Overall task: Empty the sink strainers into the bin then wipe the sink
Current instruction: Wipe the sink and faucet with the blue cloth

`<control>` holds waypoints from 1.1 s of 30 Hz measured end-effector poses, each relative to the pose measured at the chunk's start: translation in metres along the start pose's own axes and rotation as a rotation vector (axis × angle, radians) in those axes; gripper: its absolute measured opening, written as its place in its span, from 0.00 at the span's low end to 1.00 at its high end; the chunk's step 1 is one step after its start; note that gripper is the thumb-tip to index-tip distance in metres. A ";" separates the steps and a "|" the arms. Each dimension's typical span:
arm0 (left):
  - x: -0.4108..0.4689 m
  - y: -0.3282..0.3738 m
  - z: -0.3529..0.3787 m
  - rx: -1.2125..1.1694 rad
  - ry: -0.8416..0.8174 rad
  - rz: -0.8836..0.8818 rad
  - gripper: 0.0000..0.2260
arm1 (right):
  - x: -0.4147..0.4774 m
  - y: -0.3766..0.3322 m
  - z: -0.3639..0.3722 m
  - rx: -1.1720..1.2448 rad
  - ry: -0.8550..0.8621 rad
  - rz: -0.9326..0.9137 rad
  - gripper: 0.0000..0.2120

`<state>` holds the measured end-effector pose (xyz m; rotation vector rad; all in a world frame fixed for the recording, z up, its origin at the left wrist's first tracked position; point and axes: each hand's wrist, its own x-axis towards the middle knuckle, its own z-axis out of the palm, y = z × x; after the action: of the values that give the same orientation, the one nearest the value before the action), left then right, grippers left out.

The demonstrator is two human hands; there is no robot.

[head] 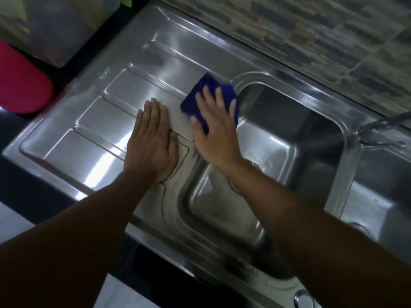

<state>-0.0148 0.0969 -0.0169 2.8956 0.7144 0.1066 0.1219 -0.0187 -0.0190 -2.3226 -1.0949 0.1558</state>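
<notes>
A stainless steel sink (287, 121) fills the view, with a ribbed drainboard (106, 121) on its left and a second basin (382, 192) at the right edge. A blue cloth (195, 101) lies on the drainboard beside the main basin's rim. My right hand (213, 132) presses flat on the cloth with its fingers straight and spread. My left hand (153, 141) rests flat on the drainboard just left of it, fingers straight and together. My right forearm crosses over the basin's drain, so the strainer is mostly hidden.
A tap (375, 130) stands between the two basins at the right. A red object (22, 83) and a translucent plastic container (55, 30) sit on the dark counter at the far left. A stone-patterned wall (311, 36) runs behind the sink.
</notes>
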 end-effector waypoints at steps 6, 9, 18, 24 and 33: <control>-0.002 0.001 -0.005 -0.013 -0.018 0.013 0.29 | 0.018 0.028 -0.005 -0.121 -0.032 -0.097 0.23; -0.001 0.000 -0.006 -0.031 -0.016 0.025 0.29 | 0.074 0.054 -0.024 -0.171 -0.034 0.016 0.23; 0.001 -0.004 -0.007 -0.135 -0.019 0.033 0.29 | -0.026 -0.017 -0.001 0.333 0.057 0.027 0.15; -0.050 -0.019 -0.020 -0.237 -0.048 -0.048 0.30 | -0.069 -0.036 0.008 0.335 0.009 -0.018 0.18; -0.117 -0.024 -0.031 -0.060 -0.118 -0.052 0.28 | -0.067 -0.042 -0.018 0.384 -0.189 0.045 0.16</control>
<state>-0.1322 0.0676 0.0059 2.7966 0.7513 -0.0476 0.0552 -0.0544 0.0095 -2.0163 -0.9988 0.5616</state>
